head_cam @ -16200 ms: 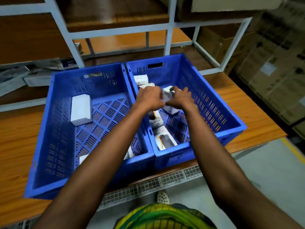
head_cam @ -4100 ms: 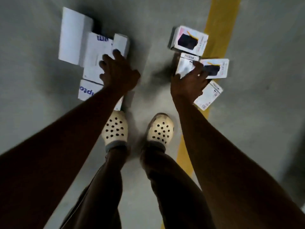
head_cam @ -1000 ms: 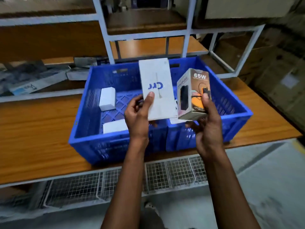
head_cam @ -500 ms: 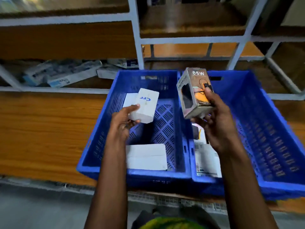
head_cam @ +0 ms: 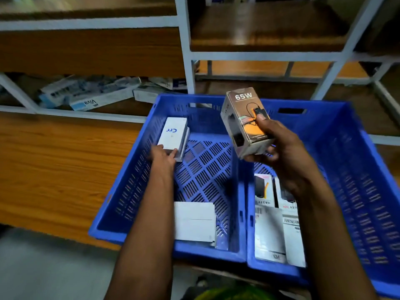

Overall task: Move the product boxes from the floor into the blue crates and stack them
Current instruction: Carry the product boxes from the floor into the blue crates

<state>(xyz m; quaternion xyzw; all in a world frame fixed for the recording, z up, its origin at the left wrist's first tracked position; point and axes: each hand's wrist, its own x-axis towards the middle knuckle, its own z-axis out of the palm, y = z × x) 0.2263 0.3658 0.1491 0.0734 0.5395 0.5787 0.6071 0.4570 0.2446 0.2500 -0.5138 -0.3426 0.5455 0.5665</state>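
The white box (head_cam: 173,135), half a second ago held in the air, now lies on top of another white box (head_cam: 185,146) against the far-left wall of the left crate (head_cam: 134,180). The left hand (head_cam: 163,155) still pinches its near end. That stack looks begun, and release seems next. The right hand (head_cam: 285,156) keeps its fingers wrapped round the 65W box (head_cam: 244,120), raised over the wall shared with the right crate (head_cam: 368,191), where printed boxes (head_cam: 270,230) lie flat. Both crates sit on the counter (head_cam: 54,169).
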